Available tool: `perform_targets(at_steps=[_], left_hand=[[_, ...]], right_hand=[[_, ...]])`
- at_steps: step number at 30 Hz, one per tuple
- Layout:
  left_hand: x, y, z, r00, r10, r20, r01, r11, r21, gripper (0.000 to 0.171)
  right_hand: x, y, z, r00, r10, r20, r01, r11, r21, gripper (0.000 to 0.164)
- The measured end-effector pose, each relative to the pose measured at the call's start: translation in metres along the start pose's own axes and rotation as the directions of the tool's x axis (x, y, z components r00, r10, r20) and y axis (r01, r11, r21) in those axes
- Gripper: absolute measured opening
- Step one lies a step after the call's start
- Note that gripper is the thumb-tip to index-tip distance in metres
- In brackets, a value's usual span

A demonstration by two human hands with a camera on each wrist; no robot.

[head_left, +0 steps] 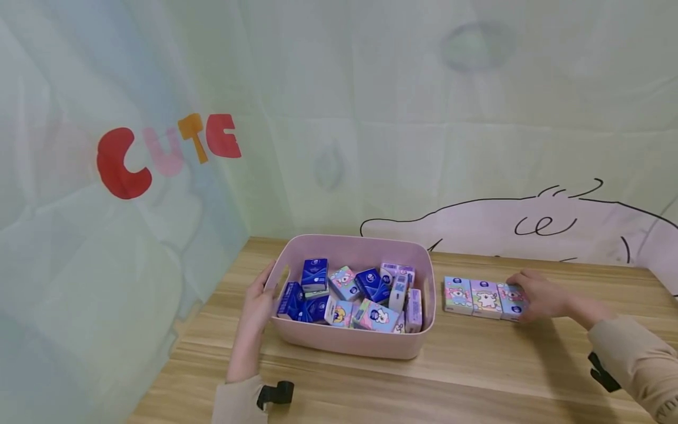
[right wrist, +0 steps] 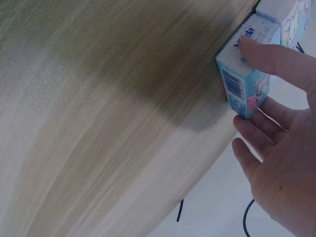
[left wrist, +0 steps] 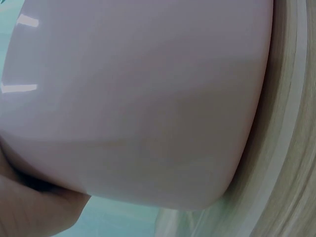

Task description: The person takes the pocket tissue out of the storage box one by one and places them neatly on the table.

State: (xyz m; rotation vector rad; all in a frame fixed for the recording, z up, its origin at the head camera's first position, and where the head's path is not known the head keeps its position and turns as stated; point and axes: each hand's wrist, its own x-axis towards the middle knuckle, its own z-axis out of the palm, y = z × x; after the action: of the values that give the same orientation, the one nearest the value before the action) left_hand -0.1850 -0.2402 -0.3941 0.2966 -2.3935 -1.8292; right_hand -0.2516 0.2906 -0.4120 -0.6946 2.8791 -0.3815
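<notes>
My left hand (head_left: 259, 305) holds the left end of a pink plastic basket (head_left: 344, 341) by its handle opening; part of the fingers is hidden. The left wrist view is mostly filled by the basket's outer wall (left wrist: 148, 98), with part of the hand (left wrist: 39, 207) against it. Inside the basket lie several dark blue tissue packs (head_left: 315, 274) and several pastel cartoon tissue packs (head_left: 378, 316), jumbled together. To the right, my right hand (head_left: 545, 297) pinches the end tissue pack (right wrist: 247, 64) of a flat row, thumb on its near side, fingers at the far side.
Two more cartoon tissue packs, a left one (head_left: 458, 294) and a middle one (head_left: 485, 297), touch in the row beside the held pack. Everything stands on a wooden table (head_left: 450, 377). Printed cloth (head_left: 339, 147) hangs behind and on the left.
</notes>
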Motion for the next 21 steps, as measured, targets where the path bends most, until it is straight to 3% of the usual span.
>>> perform_targets(at_steps=[11, 21], left_hand=[[0.000, 0.000, -0.001, 1.000, -0.017, 0.012, 0.017, 1.000, 0.014, 0.053], [-0.001, 0.002, -0.001, 0.999, -0.033, 0.030, 0.033, 0.999, -0.011, 0.053]], right_hand=[[-0.001, -0.006, -0.007, 1.000, 0.023, 0.018, -0.023, 1.000, 0.012, 0.092], [0.011, -0.052, -0.043, 0.995, -0.093, -0.035, 0.094, 0.995, 0.035, 0.068]])
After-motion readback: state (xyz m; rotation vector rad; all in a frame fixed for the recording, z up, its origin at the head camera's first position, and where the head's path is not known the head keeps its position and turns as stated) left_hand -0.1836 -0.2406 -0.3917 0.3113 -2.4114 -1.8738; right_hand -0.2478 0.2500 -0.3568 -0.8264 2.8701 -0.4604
